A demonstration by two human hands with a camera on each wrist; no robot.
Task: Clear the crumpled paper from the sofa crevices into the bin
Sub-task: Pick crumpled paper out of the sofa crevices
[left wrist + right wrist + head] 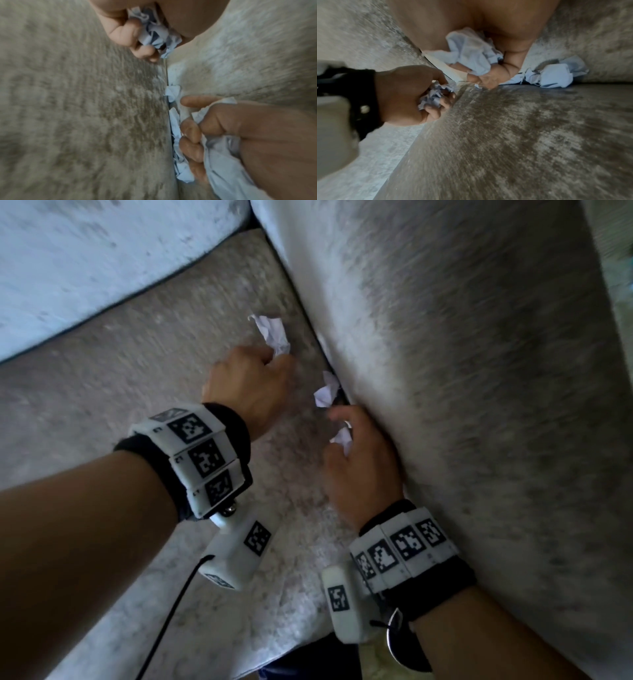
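Both fists curl round crumpled paper: left hand (pixel 250 385) above, right hand (pixel 359 463) at the crevice (pixel 334 385).

Black wristbands (pixel 236 426) with white marker-coded blocks (pixel 202 457), bare forearms

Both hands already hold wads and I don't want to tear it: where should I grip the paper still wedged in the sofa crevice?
Probably pinch the crumpled lobe that sticks out over the seat cushion, coming from the seat side, and pull away from the armrest. Its rest is hidden in the gap.
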